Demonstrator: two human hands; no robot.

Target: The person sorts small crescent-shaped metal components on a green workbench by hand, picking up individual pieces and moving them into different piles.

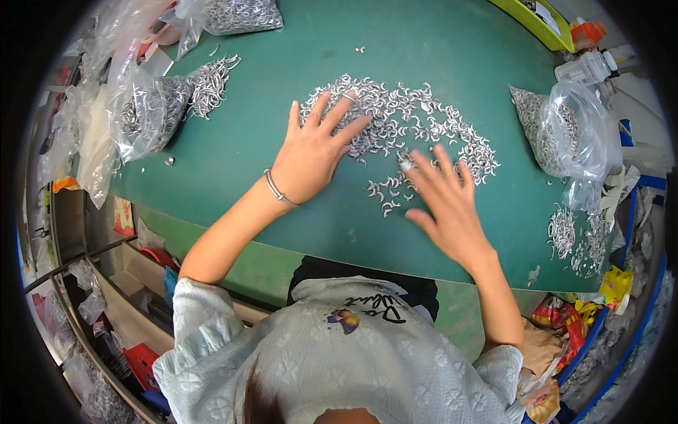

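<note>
A wide scatter of small curved silver metal pieces lies on the green table. My left hand rests flat on the left part of the scatter, fingers spread, holding nothing; a thin silver bangle circles its wrist. My right hand hovers flat over the near right part of the scatter, fingers apart and slightly blurred, with a pale wrap on the index fingertip. Neither hand grips anything.
Clear plastic bags of the same metal pieces sit at the left, top and right. A smaller heap lies near the right table edge. A white bottle and a yellow-green tray stand at the far right.
</note>
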